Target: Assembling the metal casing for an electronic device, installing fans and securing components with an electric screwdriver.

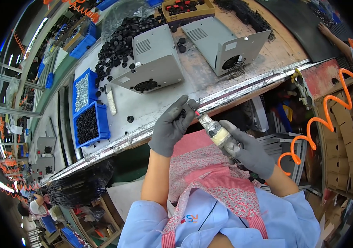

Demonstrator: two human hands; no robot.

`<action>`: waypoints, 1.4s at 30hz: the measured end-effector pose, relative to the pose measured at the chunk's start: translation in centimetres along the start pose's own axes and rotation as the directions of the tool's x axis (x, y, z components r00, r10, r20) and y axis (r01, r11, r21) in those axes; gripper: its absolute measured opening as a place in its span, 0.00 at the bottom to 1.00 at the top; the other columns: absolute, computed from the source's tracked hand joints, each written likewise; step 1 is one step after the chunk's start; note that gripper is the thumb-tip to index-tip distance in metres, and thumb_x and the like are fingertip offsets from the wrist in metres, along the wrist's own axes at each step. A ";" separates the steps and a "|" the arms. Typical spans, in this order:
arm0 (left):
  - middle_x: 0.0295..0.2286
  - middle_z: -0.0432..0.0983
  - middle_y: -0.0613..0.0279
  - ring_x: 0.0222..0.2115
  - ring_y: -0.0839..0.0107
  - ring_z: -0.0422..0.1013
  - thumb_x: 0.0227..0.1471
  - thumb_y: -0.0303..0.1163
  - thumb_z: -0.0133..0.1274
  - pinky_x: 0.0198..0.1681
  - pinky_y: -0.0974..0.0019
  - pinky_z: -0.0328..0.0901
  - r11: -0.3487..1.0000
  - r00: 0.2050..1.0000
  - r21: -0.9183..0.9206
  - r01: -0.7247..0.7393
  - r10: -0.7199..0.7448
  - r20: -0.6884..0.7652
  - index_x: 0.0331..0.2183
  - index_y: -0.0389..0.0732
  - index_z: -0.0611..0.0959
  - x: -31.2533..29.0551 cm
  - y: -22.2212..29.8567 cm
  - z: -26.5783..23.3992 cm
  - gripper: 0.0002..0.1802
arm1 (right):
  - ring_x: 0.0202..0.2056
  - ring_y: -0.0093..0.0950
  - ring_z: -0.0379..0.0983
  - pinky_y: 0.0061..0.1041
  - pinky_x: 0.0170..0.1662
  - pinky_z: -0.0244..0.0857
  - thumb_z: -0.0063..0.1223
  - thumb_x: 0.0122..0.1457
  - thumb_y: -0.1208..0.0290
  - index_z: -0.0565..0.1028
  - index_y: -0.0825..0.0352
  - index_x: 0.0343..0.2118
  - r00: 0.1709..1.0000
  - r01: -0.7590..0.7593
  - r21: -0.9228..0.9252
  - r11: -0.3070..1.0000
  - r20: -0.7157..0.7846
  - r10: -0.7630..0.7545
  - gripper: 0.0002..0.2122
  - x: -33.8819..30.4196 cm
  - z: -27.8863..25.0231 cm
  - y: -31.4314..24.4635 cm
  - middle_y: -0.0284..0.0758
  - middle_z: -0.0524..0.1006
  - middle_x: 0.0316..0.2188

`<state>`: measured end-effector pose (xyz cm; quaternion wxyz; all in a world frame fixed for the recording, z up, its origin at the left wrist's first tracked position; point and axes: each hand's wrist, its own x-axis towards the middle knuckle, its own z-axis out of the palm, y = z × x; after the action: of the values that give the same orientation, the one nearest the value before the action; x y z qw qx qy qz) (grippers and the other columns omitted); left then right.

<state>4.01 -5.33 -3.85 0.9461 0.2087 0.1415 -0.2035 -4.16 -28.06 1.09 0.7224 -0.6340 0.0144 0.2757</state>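
Both my hands wear grey gloves. My right hand (251,151) is wrapped around a taped air screwdriver (215,132), tilted with its tip up and to the left. My left hand (169,127) is closed at that tip, its thumb and fingers pinched together near the reddish collar; what they pinch is too small to make out. Beyond my hands, a bent grey metal housing panel (160,68) with a round fan opening stands on the table. A second such panel (242,49) is to its right, a black wire fan guard (236,70) at its lower edge.
Two blue bins stand at left, one with silvery screws (82,94), one with black screws (87,125). Black round caps (122,41) are heaped behind. A white strip (110,100) lies nearby. An orange coiled hose (329,101) hangs right; another person's arm (335,40) is at far right.
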 end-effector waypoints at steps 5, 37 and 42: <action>0.26 0.74 0.63 0.19 0.78 0.69 0.55 0.33 0.44 0.13 0.82 0.58 0.987 0.986 0.051 0.155 -0.158 0.057 0.44 0.35 0.70 0.8 -0.5 -1.6 0.16 | 0.23 0.12 0.61 0.13 0.26 0.60 0.46 0.57 0.68 0.53 0.58 0.60 1.000 0.017 -0.053 0.998 0.009 -0.016 0.28 -0.3 -0.2 -0.1 0.28 0.70 0.31; 0.10 0.61 0.72 0.06 0.82 0.50 0.50 0.52 0.49 0.09 0.79 0.45 0.884 0.999 0.466 0.019 -0.034 0.024 0.28 0.37 0.76 2.8 -2.4 3.0 0.24 | 0.26 0.13 0.63 0.13 0.28 0.63 0.46 0.57 0.66 0.52 0.63 0.60 0.995 0.091 -0.038 0.995 -0.026 -0.092 0.28 -0.6 -1.8 0.4 0.32 0.69 0.40; 0.11 0.62 0.71 0.07 0.83 0.51 0.52 0.50 0.48 0.10 0.79 0.45 0.706 0.996 0.708 0.025 0.045 -0.080 0.28 0.36 0.76 2.5 -2.2 4.4 0.24 | 0.29 0.14 0.65 0.14 0.29 0.64 0.45 0.57 0.67 0.52 0.64 0.60 0.999 0.047 -0.023 0.999 -0.021 -0.047 0.28 -0.9 -2.4 0.3 0.33 0.68 0.42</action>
<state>6.05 -9.92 -1.63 0.7873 0.5653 0.0946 -0.2272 -4.27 -30.59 0.67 0.7213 -0.6451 0.0042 0.2520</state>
